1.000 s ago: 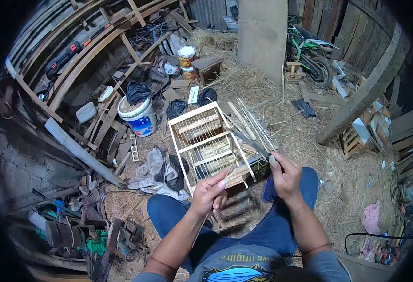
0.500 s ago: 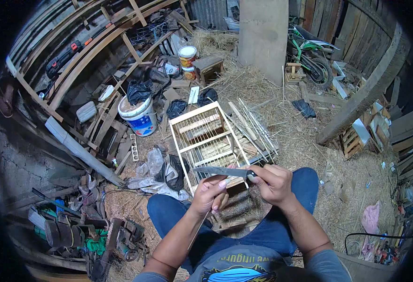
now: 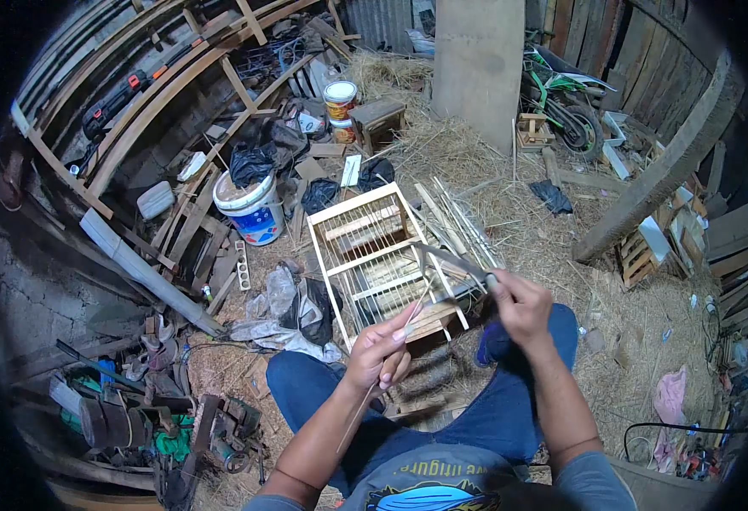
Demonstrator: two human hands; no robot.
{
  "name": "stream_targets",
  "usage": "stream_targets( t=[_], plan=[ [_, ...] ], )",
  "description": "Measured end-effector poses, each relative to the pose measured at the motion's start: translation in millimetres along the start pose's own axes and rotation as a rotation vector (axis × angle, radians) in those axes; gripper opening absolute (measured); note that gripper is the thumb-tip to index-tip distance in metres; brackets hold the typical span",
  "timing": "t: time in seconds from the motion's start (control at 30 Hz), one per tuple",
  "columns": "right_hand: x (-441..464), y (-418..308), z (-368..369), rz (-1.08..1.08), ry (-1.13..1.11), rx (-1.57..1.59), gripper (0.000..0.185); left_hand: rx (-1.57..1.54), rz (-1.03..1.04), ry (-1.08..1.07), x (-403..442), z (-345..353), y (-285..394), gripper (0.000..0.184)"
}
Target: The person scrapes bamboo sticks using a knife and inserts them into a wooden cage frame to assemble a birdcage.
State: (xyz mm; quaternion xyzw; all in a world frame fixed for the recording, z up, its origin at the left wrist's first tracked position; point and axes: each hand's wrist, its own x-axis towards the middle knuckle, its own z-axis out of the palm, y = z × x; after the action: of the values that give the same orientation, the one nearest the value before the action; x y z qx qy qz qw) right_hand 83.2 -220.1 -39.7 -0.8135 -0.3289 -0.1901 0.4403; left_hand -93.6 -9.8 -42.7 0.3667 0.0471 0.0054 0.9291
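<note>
My left hand (image 3: 378, 354) is closed around a thin bamboo strip (image 3: 356, 421), which sticks out past the fingertips and trails back along the forearm. My right hand (image 3: 523, 310) grips the handle of a knife (image 3: 452, 259); its blade points left, above the strip's far end. Below the blade, between my knees, stands a pale wooden cage frame (image 3: 367, 202) with thin parallel rods across it. Part of the frame's near end is hidden by my left hand.
Loose sticks (image 3: 455, 217) lie beside the cage frame on the straw-strewn floor. To the left are a white bucket (image 3: 257, 223) and crumpled plastic sacks (image 3: 280, 298). A wooden post (image 3: 647, 192) slants at the right, and a motorbike (image 3: 574, 119) stands behind it.
The knife has moved right and up, away from my left fingers, and its blade is now tilted. My left hand has stayed nearly in place with the strip.
</note>
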Motion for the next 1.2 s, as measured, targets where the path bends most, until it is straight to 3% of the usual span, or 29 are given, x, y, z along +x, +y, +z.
stream_targets(
  t=[0.13, 0.2, 0.4, 0.57, 0.7, 0.77, 0.9, 1.2],
  plan=[
    [-6, -4, -2, 0.005, 0.035, 0.082, 0.021, 0.045, -0.022, 0.011, -1, -3, 1, 0.045],
    [-13, -18, 1, 0.064, -0.083, 0.236, 0.021, 0.086, -0.018, 0.040, 2, 0, 1, 0.043],
    [-15, -45, 3, -0.152, -0.278, 0.206, 0.019, 0.171, -0.055, 0.030, 3, 3, 2, 0.048],
    [-11, -42, 3, -0.159, -0.295, 0.168, 0.018, 0.062, -0.063, -0.056, 3, -4, 3, 0.049],
    [-6, -23, 7, -0.045, -0.175, 0.170, 0.017, 0.063, -0.053, -0.107, 1, -5, 0, 0.044],
    [-7, -16, 10, -0.054, -0.093, 0.218, 0.018, 0.085, -0.062, -0.069, 0, -4, -2, 0.050],
    [-11, -39, 2, -0.097, -0.270, 0.249, 0.017, 0.150, -0.034, -0.029, 7, -7, -3, 0.048],
    [-19, -26, 26, -0.100, -0.235, 0.154, 0.016, 0.119, -0.075, 0.052, 11, -19, -10, 0.048]
  ],
)
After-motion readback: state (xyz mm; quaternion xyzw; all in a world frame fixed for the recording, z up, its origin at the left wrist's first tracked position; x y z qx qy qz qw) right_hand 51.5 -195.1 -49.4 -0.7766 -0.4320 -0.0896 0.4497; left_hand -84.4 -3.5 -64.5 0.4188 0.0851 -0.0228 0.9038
